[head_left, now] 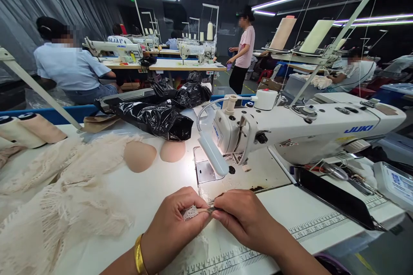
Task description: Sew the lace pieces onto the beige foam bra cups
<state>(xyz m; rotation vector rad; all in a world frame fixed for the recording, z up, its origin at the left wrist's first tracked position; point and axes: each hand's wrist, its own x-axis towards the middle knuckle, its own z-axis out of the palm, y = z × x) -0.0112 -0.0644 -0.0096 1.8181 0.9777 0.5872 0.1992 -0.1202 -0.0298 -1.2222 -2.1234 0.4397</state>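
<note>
My left hand (176,223), with a gold bracelet at its wrist, is closed in a pinch on a piece of white lace (190,212). Its thumb and forefinger meet at a thin beige strip of the piece. Opposite, my right hand (243,217) is closed too, its fingertips almost touching the left ones. A small dark, metallic-looking tip shows at the right fingertips, but its kind is hidden. Both hands are just in front of the needle area of a white sewing machine (309,124). A lit lamp (213,154) hangs over the needle plate.
Cream lace garments (74,193) cover the table's left side. Two beige cups (139,156) and black plastic bags (155,120) lie behind. On the right are a black tray (335,197), scissors (335,171) and a printed ruler (238,260). Several people are at or near other machines.
</note>
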